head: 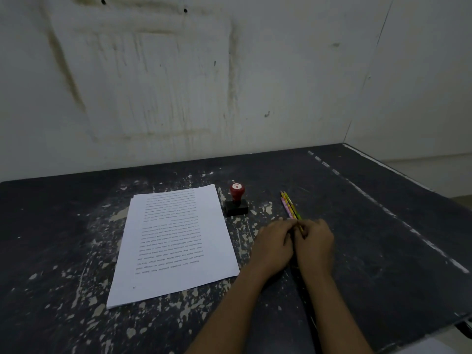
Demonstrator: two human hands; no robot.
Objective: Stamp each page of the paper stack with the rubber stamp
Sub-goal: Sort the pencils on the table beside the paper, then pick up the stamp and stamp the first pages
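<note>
A stack of white printed pages [176, 241] lies on the dark table [370, 238], its text upside down to me. Just right of its far corner stands the rubber stamp [236, 200], with a red knob handle on a black base, untouched. My left hand [274, 245] and my right hand [315, 242] rest side by side to the right of the stack, fingers curled together over the near ends of a few coloured pencils [290, 205]. Which hand grips the pencils is unclear. Neither hand touches the stamp or the paper.
The table top is black with chipped pale patches and a dashed white line [383, 208] running down its right side. A stained white wall [178, 85] stands right behind it. The table's right edge [398, 172] drops off to the floor.
</note>
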